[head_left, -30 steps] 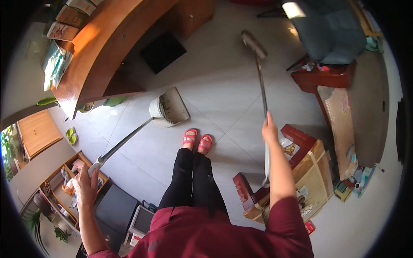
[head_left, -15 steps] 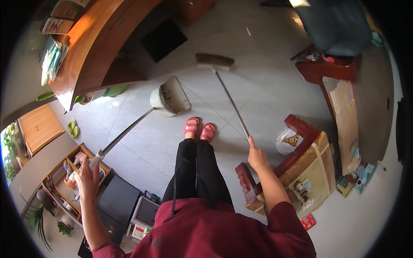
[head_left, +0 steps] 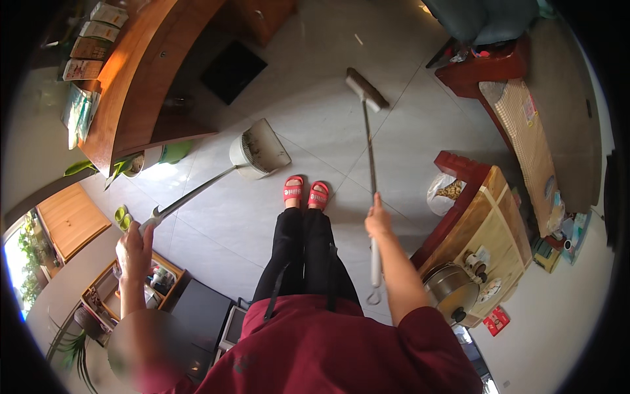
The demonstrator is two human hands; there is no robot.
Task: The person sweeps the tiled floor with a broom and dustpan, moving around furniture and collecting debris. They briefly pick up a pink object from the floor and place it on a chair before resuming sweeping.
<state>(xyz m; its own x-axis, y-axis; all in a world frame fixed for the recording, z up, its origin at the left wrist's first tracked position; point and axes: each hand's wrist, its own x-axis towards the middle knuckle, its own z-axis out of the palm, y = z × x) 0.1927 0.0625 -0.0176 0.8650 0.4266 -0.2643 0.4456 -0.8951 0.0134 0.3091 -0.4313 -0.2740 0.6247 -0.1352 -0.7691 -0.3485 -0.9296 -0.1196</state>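
My left hand (head_left: 135,255) is closed round the upper end of a long-handled dustpan (head_left: 270,150). Its pale scoop rests on the floor ahead and left of my feet, with dark bits of debris inside. In my right hand (head_left: 378,220) is the shaft of a broom (head_left: 367,90), gripped just above where the white grip section begins. The broom's bristle head is on the floor, ahead and to the right of the dustpan, turned at a slant. Between the two tools are my feet in red slide sandals (head_left: 293,190).
A wooden desk (head_left: 141,85) stands at the left, with a black mat (head_left: 234,72) beside it. On the right are a wooden table (head_left: 485,230) bearing a pot (head_left: 451,290), a bag of nuts or similar pieces (head_left: 449,190), and a red wooden bench (head_left: 485,72). Green slippers (head_left: 123,217) lie left.
The broom head has swung to the right and turned to a different slant. My right hand has shifted slightly left and up in the view. The dustpan has stayed nearly in place.
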